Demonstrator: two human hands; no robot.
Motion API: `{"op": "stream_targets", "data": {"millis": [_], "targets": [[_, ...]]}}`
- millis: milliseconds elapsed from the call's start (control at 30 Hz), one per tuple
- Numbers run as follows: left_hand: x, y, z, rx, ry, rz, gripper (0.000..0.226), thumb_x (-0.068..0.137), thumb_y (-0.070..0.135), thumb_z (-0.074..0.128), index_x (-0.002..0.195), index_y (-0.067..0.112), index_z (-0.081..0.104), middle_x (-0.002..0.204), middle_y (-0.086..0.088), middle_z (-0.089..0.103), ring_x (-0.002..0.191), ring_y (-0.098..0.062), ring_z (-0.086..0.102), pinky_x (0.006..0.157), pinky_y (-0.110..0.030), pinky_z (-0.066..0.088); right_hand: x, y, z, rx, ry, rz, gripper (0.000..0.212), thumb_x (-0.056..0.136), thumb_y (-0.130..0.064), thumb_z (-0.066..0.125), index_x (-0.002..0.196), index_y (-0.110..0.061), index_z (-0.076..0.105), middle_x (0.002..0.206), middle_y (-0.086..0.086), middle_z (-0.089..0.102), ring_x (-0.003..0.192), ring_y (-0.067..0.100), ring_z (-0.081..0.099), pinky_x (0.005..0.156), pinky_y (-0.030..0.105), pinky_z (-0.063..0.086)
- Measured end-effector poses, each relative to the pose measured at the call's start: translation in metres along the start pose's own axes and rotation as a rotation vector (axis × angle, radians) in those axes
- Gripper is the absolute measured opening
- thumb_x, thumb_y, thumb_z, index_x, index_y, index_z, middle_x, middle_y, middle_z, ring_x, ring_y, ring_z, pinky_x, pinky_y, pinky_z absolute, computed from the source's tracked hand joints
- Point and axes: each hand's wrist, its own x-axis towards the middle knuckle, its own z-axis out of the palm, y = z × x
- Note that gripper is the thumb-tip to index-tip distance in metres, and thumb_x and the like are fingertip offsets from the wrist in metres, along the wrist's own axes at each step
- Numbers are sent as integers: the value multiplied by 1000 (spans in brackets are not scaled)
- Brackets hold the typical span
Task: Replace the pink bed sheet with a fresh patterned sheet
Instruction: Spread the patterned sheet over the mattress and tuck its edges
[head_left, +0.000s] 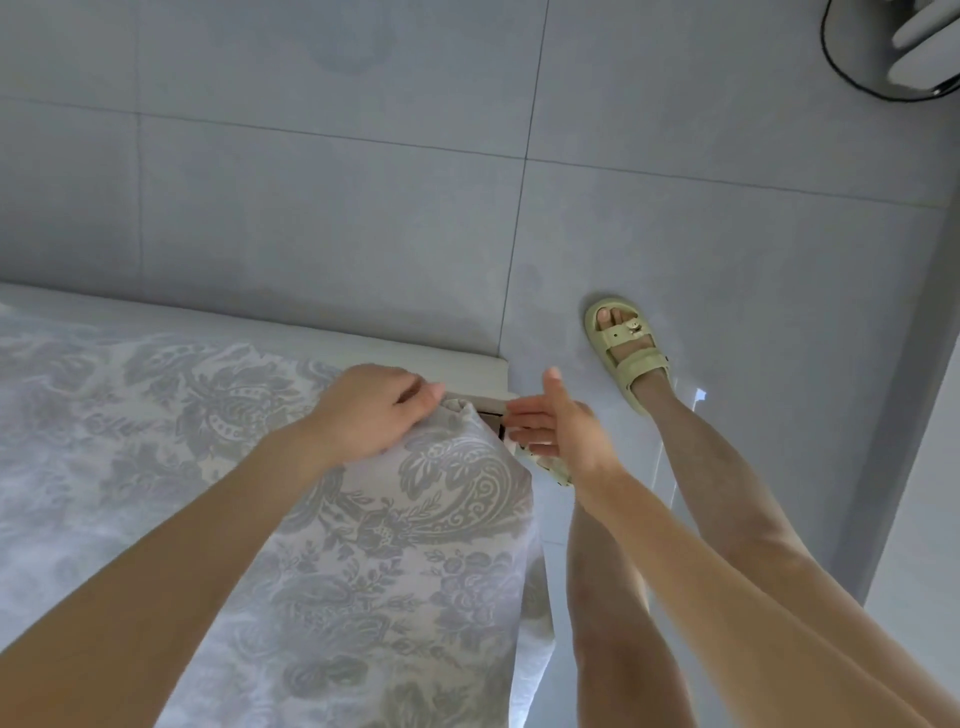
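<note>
A white sheet with a grey-beige floral and paisley pattern (218, 467) covers the mattress, which fills the lower left of the head view. At the mattress corner my left hand (371, 408) rests on the sheet, its fingers curled and pinching the bunched corner fabric. Just off the corner, over the floor, my right hand (558, 423) hovers with fingers straight and spread, holding nothing. No pink sheet is in view.
The white bed frame edge (363, 343) runs along the far side of the mattress and ends at the corner. Grey floor tiles (311, 197) lie beyond. My feet in pale sandals (626, 348) stand right of the bed. A white fan base with black cable (904, 57) sits top right.
</note>
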Motion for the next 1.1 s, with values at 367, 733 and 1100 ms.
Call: {"op": "stream_targets", "data": {"millis": [367,733,1100], "targets": [[-51,-83,-8,156,149,-172,83,71,69,19,113,14,64,117,-3,63,113,-24,54,102,-36,30,-21,-33,38,-787,-200,-233,44,90,-57,48,112,-21,59,99,-7,63,96,15,60,79,27,43],[-24,-77,-27,152,-86,-166,75,82,68,15,95,14,66,93,-4,66,92,-21,58,79,-32,43,13,-28,59,-398,-220,217,29,83,1,52,61,-14,42,65,6,39,61,18,37,57,30,30],[34,-56,-19,285,-399,-403,43,101,37,30,112,9,61,119,-14,60,111,-29,55,87,-30,37,40,-45,80,-868,67,39,13,91,-10,46,85,-3,55,78,3,46,85,25,52,71,30,41]]}}
